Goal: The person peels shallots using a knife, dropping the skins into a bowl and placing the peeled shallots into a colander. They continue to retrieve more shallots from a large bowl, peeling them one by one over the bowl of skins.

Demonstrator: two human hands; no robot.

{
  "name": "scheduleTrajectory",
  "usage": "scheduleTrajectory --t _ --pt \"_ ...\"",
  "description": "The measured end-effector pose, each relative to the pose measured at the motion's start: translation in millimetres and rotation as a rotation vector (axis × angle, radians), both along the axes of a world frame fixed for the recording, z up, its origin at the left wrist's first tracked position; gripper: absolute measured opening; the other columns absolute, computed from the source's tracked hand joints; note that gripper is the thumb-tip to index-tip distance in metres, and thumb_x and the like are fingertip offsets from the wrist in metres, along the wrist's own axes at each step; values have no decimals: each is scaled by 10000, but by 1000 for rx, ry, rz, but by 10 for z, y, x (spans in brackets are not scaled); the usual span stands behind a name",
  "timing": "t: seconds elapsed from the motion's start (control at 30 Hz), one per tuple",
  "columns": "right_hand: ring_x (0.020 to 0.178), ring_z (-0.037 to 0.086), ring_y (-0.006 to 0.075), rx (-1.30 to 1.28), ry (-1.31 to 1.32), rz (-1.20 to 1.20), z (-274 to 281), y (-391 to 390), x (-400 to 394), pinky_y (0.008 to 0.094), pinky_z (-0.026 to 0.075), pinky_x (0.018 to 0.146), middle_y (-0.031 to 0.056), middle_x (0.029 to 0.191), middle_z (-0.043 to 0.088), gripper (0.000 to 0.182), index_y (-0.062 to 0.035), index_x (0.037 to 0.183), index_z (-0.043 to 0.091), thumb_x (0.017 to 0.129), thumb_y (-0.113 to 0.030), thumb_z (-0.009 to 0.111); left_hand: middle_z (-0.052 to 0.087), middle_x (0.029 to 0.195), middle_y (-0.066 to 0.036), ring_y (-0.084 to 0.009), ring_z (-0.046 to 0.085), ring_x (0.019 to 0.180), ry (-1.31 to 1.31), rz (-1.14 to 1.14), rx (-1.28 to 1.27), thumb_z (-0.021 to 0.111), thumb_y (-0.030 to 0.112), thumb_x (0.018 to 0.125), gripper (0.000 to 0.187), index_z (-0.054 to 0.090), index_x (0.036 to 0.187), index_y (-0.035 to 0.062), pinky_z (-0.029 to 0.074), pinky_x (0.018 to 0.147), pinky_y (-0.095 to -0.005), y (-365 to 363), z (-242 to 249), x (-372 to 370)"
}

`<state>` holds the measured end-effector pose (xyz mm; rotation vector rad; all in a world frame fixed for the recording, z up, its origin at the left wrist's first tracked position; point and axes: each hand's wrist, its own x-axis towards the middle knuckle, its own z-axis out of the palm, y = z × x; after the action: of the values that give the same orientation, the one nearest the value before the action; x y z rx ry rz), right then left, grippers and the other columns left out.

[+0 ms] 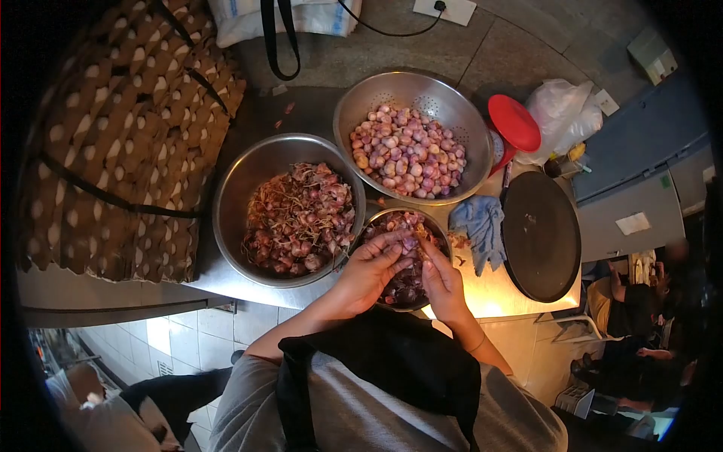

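Note:
My left hand (373, 270) pinches a small purple shallot (409, 243) between thumb and fingertips. Close against it, my right hand (443, 283) is closed, its fingertips at the shallot's side; an orange-brown bit shows there, too small to make out. Both hands are over a smaller metal bowl (446, 235) of dark reddish skins. To the left, a large steel bowl (226, 226) holds unpeeled shallots (297, 222) with dry roots and stalks. Behind my hands, a steel colander (346, 105) contains peeled shallots (410, 154).
Stacked egg trays (120, 143) stand at left, strapped in black. A blue cloth (480, 226), a round black tray (541, 237), a red-topped scale (514, 123) and a plastic bag (559, 113) are at right. People are visible at lower left and far right.

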<state>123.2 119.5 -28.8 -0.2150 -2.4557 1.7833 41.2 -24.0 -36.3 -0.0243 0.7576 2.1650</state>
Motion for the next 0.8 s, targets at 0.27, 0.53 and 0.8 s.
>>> scheduleTrajectory --t 0.27,0.53,0.8 --pt "484 308 21 -375 -24 -141 -59 40 3 153 238 433 -52 632 418 413 -64 1299 355 916 -204 418 498 1160 -87 -157 491 1035 88 38 -78 457 80 886 312 439 1192 17 410 907 -296 -29 167 -140" --pt "459 314 25 -300 -39 -180 -75 12 9 156 244 406 -60 554 348 399 -60 1298 348 920 -179 399 364 1298 -98 -236 458 1125 488 177 27 488 6 850 478 321 1296 49 407 927 -336 111 670 -707" --pt "468 318 25 -341 12 -109 -129 34 -2 156 250 418 -56 576 358 397 -51 1301 340 922 -160 386 632 890 -92 -202 611 831 1248 142 -1099 602 56 752 132 623 882 52 478 730 -300 -910 104 -1702"
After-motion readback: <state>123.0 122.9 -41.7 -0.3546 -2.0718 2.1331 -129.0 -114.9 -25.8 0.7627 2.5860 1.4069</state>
